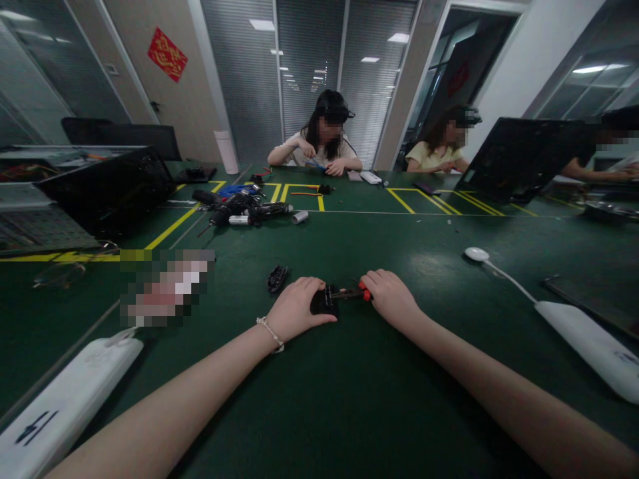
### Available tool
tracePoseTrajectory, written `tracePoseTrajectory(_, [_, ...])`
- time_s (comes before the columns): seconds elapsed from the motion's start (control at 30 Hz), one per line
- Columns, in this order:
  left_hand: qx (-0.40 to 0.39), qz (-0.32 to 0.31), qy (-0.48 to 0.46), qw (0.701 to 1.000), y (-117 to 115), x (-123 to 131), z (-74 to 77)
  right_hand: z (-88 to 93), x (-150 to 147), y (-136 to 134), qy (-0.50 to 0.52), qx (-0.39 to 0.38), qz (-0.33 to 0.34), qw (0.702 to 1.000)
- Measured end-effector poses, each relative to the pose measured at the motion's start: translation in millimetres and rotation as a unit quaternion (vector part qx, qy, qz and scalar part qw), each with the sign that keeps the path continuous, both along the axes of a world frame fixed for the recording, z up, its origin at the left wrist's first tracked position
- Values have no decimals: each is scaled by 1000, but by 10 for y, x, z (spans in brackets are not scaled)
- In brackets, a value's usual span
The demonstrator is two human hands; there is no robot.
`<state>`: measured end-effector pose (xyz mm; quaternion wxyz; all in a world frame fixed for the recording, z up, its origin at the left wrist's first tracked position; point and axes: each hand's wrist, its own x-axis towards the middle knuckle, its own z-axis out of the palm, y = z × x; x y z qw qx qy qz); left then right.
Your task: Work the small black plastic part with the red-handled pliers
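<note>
Near the middle of the green table point(279, 392), my left hand point(298, 307) grips a small black part point(326, 303) between its thumb and fingers. My right hand point(392, 296) is closed around the red handles of pliers point(353, 293). Their metal jaws point left and reach the black part; whether they pinch anything on it is too small to tell. A small black, ridged object point(277, 279) lies just left of my left hand.
Beyond my hands lie a pile of black tools and cables point(242, 205) and a small grey cylinder point(300, 217). White power banks or similar cases point(74, 399) flank both arms. Black panels point(110, 189) stand left and right. Several people sit across the table.
</note>
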<state>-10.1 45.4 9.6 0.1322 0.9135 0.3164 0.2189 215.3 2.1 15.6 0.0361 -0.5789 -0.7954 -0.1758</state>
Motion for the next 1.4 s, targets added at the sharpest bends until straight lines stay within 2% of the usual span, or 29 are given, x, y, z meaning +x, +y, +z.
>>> tracePoseTrajectory(0.33, [-2, 3, 4, 1000, 0, 1, 7, -9, 10, 6, 15, -1, 19, 1000])
tracePoseTrajectory(1.4, [-3, -13, -11, 1000, 17, -9, -6, -1, -5, -4, 5, -5, 5, 1000])
